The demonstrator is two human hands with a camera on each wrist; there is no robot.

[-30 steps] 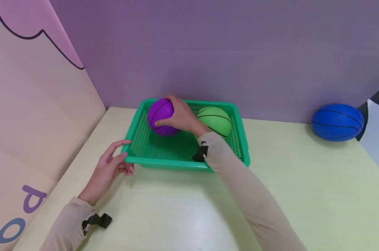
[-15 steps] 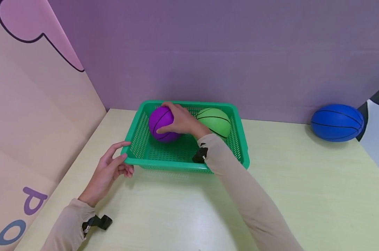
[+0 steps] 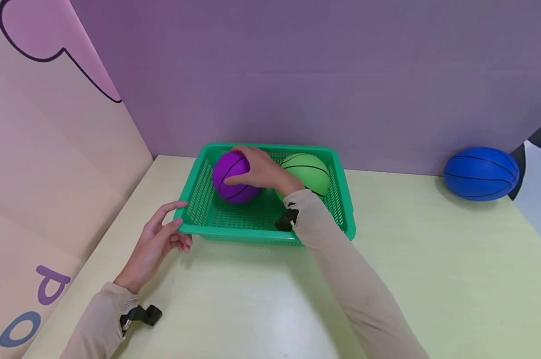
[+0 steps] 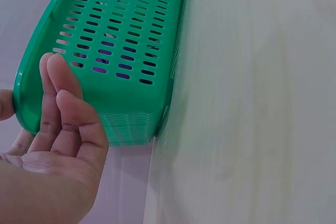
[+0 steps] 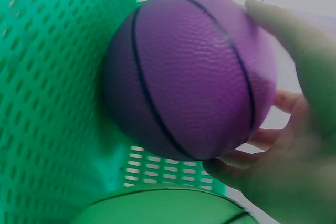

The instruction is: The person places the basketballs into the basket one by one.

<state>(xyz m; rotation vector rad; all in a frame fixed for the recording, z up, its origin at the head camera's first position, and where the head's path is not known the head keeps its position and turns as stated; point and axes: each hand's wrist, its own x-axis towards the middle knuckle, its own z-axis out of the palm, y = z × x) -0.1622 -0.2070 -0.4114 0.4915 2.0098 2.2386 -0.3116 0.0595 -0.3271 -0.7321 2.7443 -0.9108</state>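
Note:
A purple ball (image 3: pixel 232 185) with black seam lines is in the left part of a green plastic basket (image 3: pixel 234 232). My right hand (image 3: pixel 263 172) grips it from above and the right, thumb on the near side and fingers over the far side. In the right wrist view, the fingers curve around the purple ball (image 5: pixel 189 77). A light green ball (image 3: pixel 307 169) lies in the basket's right part, partly covered by my right wrist. My left hand (image 3: pixel 151 244) pinches the rim at the basket's near left corner; in the left wrist view, several fingers sit outside the slotted wall (image 4: pixel 113 56).
On the pale table (image 3: pixel 432 269), a blue ball (image 3: pixel 481 174) rests far to the right, near the back wall. A purple wall panel (image 3: pixel 324 89) stands right behind the basket. A light wall (image 3: pixel 51 164) with printed letters borders the table on the left.
Since one second ago, my right hand has lowered the purple ball slightly into the basket. Over the last half second it has hardly moved. My left hand stays at the corner.

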